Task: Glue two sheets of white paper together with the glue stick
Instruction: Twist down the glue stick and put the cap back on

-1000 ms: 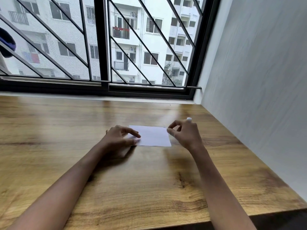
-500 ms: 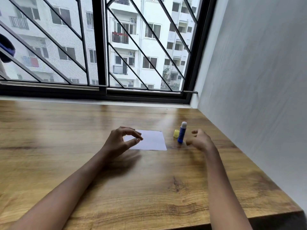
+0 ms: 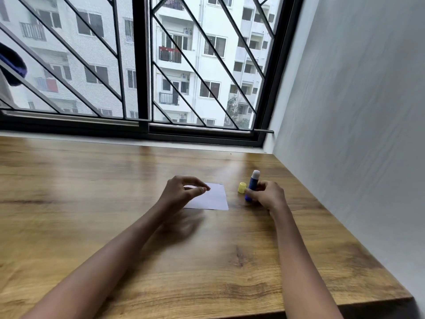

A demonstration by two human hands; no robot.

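White paper [image 3: 212, 198] lies flat on the wooden table [image 3: 207, 261]; I cannot tell whether it is one sheet or two stacked. My left hand [image 3: 181, 192] hovers over the paper's left part with fingers loosely curled, holding nothing. To the right of the paper stands a blue glue stick [image 3: 252, 184], upright, its white glue tip exposed. My right hand [image 3: 268, 195] grips the stick's lower barrel. The yellow cap [image 3: 242, 187] sits on the table just left of the stick.
A grey wall [image 3: 356, 134] runs along the table's right side. A barred window [image 3: 142, 65] with a black frame stands behind the table's far edge. The table's front edge is near the bottom of the view.
My right hand moved from the paper's right edge, let the glue stick stand on the table, then took hold of it again. My left hand lifted off the paper.
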